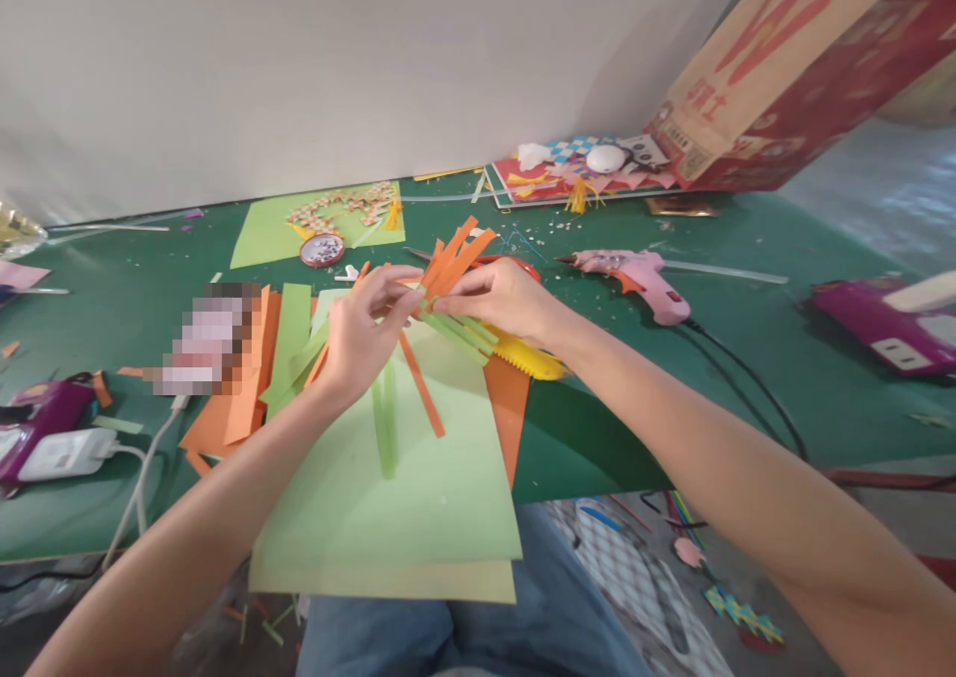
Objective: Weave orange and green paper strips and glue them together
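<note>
Both hands hold a bundle of interlaced paper strips above the light green paper sheets (388, 518). Orange strips (455, 259) fan upward from it, while green strips (459, 337) stick out to the lower right. My left hand (365, 329) is closed on the bundle's left side, thumb and fingers pinching. Opposite it, my right hand (508, 299) pinches the strips where the colours cross. Just below my right hand lies a yellow plastic tool (527, 356) with a ridged edge. Red-handled scissors (515, 261) lie partly hidden behind the strips and right hand.
A pink glue gun (634, 279) with its cord lies right. Purple power strips (881, 329) flank the workspace. Left are orange paper (246, 378) and a charging phone, blurred (205, 338). Behind stand a round bead dish (323, 250), a craft tray (515, 184) and a paper bag (739, 90).
</note>
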Demonstrator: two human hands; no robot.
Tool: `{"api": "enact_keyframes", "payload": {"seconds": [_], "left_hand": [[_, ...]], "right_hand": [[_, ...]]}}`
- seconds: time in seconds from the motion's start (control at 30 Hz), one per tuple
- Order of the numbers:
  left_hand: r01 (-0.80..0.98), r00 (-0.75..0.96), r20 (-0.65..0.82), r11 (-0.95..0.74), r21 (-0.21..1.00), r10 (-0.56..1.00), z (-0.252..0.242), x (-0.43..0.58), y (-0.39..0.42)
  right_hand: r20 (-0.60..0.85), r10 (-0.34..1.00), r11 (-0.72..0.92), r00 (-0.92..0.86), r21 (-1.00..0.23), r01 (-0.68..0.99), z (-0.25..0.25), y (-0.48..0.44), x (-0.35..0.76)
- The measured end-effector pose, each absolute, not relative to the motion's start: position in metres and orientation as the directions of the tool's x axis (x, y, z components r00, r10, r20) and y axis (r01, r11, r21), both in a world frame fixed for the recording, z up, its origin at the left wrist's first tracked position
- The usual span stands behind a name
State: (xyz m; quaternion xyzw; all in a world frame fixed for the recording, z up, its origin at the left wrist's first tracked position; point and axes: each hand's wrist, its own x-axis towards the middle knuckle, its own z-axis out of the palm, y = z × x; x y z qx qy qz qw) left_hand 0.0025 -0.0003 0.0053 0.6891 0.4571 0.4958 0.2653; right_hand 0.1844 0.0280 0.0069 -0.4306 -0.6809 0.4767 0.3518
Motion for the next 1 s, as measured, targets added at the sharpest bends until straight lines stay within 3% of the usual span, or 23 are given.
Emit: {"api": "enact_keyframes", "payload": {"seconds": [0.37, 0.63, 1.0], "left_hand": [[0.373, 0.076, 0.338, -0.341, 0.863, 0.938, 0.0069, 0.0042, 0.0011], [0.320, 0.095, 0.328, -0.341, 0.884, 0.940, 0.0126, 0.0057, -0.0020], [0.292, 0.118, 0.334, -0.354, 0.888, 0.935, 0.0118, 0.0049, -0.0012]], "right_hand": [[0.098, 0.918, 0.230, -0.384, -0.921, 0.314, 0.0127, 0.0248, 0.1815], [0.099, 0.944, 0.149, -0.314, -0.979, 0.140, 0.0113, 0.0252, 0.1815], [0.086, 0.947, 0.125, -0.310, -0.986, 0.108, 0.0137, 0.0219, 0.1786]]}}
